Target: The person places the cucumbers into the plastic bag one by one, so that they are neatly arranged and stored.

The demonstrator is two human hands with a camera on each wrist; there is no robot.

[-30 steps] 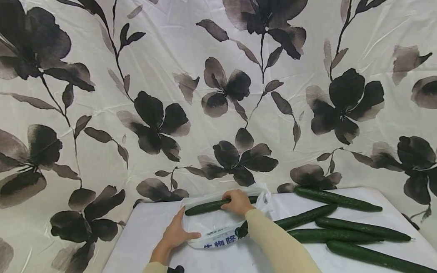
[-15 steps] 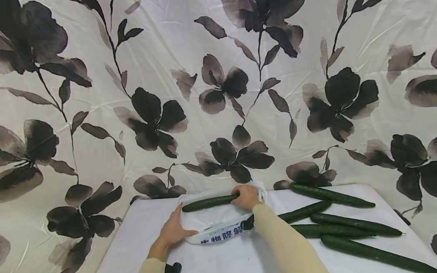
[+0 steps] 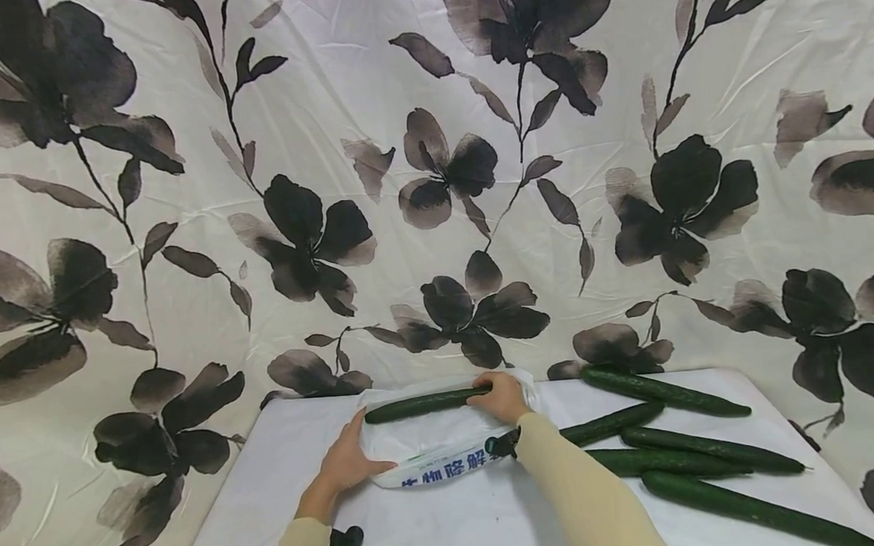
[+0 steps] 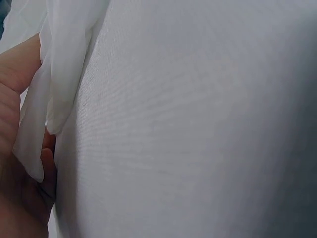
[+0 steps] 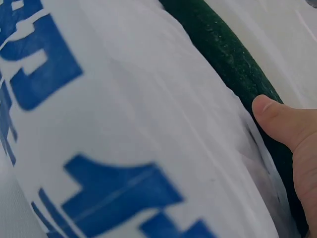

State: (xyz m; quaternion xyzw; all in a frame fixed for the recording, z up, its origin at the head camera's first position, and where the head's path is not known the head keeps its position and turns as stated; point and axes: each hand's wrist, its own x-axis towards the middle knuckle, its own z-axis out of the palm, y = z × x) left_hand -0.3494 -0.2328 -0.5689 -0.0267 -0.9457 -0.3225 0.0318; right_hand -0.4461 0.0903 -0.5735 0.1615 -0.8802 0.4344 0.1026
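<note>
A dark green cucumber [image 3: 422,404] lies lengthwise at the back of the table, in the opening of a white plastic bag [image 3: 418,449] with blue print. My right hand [image 3: 501,398] grips the cucumber near its right end. In the right wrist view, the thumb [image 5: 277,116] presses on the cucumber's [image 5: 223,47] skin beside the bag's printed wall [image 5: 124,99]. At the bag's left edge, my left hand [image 3: 346,455] holds it with the thumb spread towards the near side. In the left wrist view, a fold of plastic [image 4: 64,64] hangs across that hand [image 4: 20,188]; its fingertips are partly hidden.
Several more cucumbers [image 3: 718,448] lie on the right of the white table [image 3: 423,533], partly overlapping; my right sleeve [image 3: 585,481] covers some ends. Black wrist cameras [image 3: 346,541] show at both wrists. A flower-patterned cloth [image 3: 374,227] hangs right behind the table.
My right hand has slid right along the cucumber to its right end, and the cucumber has shifted slightly. My left hand stays at the bag's left edge. The head view has shifted a little.
</note>
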